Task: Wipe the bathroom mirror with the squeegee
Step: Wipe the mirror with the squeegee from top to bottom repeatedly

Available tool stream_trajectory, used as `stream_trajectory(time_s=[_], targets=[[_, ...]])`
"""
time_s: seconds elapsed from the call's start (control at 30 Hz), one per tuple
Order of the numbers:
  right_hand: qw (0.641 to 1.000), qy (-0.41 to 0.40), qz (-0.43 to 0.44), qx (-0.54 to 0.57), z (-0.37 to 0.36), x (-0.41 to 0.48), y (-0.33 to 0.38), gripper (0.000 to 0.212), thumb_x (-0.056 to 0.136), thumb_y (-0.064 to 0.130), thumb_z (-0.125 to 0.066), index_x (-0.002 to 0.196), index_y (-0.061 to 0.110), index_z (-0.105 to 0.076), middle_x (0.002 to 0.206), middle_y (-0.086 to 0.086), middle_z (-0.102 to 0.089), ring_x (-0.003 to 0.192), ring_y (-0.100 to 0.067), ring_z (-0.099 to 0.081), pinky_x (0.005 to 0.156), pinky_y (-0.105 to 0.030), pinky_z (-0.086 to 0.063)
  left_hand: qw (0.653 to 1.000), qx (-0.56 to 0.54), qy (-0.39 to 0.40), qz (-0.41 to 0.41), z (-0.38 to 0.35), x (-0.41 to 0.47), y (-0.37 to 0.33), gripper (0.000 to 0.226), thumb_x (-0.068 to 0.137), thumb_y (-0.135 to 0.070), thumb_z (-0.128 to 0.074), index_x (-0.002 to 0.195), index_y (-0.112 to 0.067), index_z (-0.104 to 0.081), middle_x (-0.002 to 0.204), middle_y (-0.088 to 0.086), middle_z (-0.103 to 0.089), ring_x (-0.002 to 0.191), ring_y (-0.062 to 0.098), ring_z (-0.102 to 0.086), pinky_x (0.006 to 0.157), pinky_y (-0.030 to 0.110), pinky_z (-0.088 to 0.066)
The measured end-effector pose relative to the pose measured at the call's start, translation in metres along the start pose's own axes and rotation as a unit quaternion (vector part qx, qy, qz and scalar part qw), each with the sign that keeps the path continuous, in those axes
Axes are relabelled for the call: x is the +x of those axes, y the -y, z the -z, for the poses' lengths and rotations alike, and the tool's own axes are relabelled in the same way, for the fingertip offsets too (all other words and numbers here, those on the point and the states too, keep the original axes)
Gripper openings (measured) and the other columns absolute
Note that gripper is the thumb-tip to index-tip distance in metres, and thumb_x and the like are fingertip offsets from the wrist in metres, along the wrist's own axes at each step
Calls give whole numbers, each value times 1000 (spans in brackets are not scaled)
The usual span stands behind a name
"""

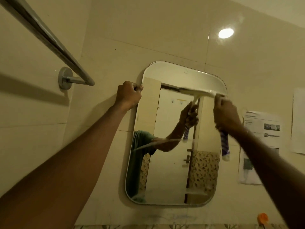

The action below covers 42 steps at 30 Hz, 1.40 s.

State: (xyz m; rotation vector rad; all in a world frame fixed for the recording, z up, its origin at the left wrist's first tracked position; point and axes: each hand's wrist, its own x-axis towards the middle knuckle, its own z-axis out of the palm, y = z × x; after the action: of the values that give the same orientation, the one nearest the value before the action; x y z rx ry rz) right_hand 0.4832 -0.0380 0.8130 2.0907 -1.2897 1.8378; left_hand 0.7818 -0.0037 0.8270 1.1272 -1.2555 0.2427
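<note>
A rounded rectangular mirror (171,171) hangs on the tiled wall. My left hand (128,95) grips its upper left edge, fingers curled round the rim. My right hand (227,114) holds the squeegee by its blue and white handle (224,147), which sticks out below my fist. The white blade (198,92) lies across the upper right part of the glass, blurred. The mirror reflects my arm, the squeegee and a doorway.
A chrome towel bar (49,40) juts out at the upper left, its wall mount (65,78) close to my left hand. Paper sheets (262,129) are stuck on the wall right of the mirror. An orange object (263,218) sits at the lower right.
</note>
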Motion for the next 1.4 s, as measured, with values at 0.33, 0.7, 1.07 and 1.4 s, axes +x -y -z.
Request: stream_trajectory(time_s=[0.33, 0.7, 1.07, 1.4], targets=[[993, 65, -89, 34, -42, -140, -62, 47, 99, 45, -31, 75, 15, -58, 66, -4, -63, 54, -17, -63, 47, -28, -54, 1000, -2, -3, -10, -1, 0, 2, 35, 95, -29, -56, 89, 2, -70, 86, 20, -71, 79, 34, -68, 78, 47, -57], [985, 7, -165, 42, -81, -198, -80, 38, 102, 34, -30, 74, 21, -53, 67, -13, -60, 55, -29, -60, 52, -46, -57, 999, 19, -20, -36, -7, -16, 16, 35, 97, -28, -53, 95, 3, -70, 92, 20, -72, 88, 33, -65, 79, 40, -54], [997, 2, -48, 68, -60, -141, -12, 48, 103, 35, -28, 70, 11, -54, 58, -6, -51, 45, -14, -45, 39, -26, -42, 999, 43, -14, -13, -10, -57, 35, 31, 97, -28, -53, 105, -4, -71, 100, 18, -72, 92, 33, -66, 74, 32, -52], [992, 48, -116, 18, -139, -275, -33, 47, 95, 47, -21, 64, 26, -50, 50, 5, -52, 42, -6, -51, 33, -12, -31, 999, 46, 11, -10, -10, -75, 51, 29, 97, -28, -54, 104, -7, -71, 98, 16, -73, 83, 22, -64, 67, 28, -49]])
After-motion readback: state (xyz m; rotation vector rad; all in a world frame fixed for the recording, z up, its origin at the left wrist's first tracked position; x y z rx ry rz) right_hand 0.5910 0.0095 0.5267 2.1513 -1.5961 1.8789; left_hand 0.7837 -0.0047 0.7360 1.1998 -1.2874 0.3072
